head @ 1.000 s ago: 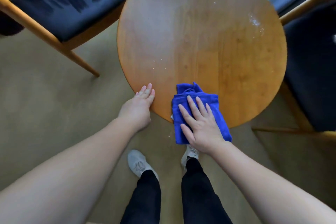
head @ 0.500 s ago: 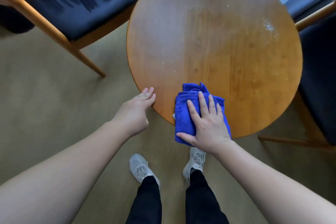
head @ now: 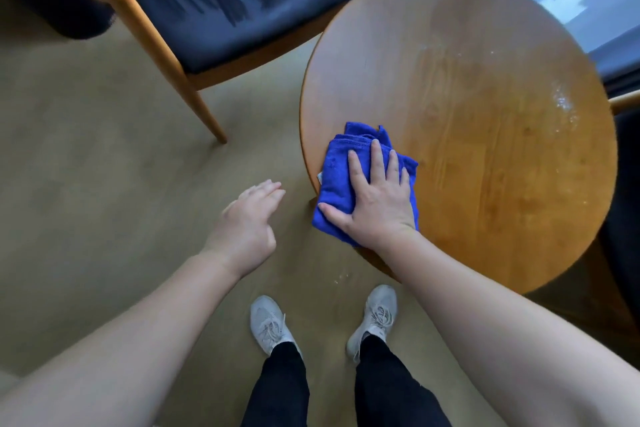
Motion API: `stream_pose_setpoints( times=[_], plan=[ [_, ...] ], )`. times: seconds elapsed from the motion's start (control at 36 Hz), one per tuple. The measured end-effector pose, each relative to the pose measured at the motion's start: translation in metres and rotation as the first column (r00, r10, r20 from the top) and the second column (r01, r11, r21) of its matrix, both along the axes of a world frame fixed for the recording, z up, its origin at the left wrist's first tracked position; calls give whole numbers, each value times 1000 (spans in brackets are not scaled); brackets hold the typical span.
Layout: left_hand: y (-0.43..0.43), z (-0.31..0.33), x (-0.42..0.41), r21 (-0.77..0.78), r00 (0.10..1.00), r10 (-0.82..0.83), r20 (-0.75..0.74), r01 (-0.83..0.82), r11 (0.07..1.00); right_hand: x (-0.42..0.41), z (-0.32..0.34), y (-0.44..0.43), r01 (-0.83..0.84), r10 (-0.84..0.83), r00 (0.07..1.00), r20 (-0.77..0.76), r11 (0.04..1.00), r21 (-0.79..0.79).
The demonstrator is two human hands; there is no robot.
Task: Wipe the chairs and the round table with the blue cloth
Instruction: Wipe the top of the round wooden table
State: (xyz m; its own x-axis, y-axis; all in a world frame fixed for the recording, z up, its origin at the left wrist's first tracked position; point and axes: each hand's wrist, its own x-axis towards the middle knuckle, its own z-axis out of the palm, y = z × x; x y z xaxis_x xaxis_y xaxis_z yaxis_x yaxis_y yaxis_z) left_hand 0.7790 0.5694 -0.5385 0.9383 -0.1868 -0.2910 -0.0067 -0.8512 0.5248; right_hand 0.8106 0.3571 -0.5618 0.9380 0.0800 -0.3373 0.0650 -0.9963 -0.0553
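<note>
The blue cloth was partly covered by the right hand; a chair was cut off by the right edge.

Folded blue cloth on round wooden table's near-left edge, overhanging

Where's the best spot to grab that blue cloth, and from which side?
Probably pinch the blue cloth at its near-left corner, coming from the left: that corner hangs past the round table edge, leaving room beneath. The right hand presses the rest flat.
</note>
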Motion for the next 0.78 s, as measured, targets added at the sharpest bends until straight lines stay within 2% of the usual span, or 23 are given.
stream_pose_setpoints(
  times=[0.25, 0.56, 0.78],
  plan=[
    [15, -7, 10, 3, 1000, -12, -16, 12, 1000, 56, 0, 20, -75, 74, 996, 57, 997, 7],
    [-7, -13, 27, 25, 999, 40, -30, -39, 999, 158, -7, 38, -154, 148, 983, 112, 987, 46],
    [-46, -12, 38, 8, 998, -50, -24, 50, 999, 230, -10, 41, -150, 141, 979, 146, 987, 55]
  ],
)
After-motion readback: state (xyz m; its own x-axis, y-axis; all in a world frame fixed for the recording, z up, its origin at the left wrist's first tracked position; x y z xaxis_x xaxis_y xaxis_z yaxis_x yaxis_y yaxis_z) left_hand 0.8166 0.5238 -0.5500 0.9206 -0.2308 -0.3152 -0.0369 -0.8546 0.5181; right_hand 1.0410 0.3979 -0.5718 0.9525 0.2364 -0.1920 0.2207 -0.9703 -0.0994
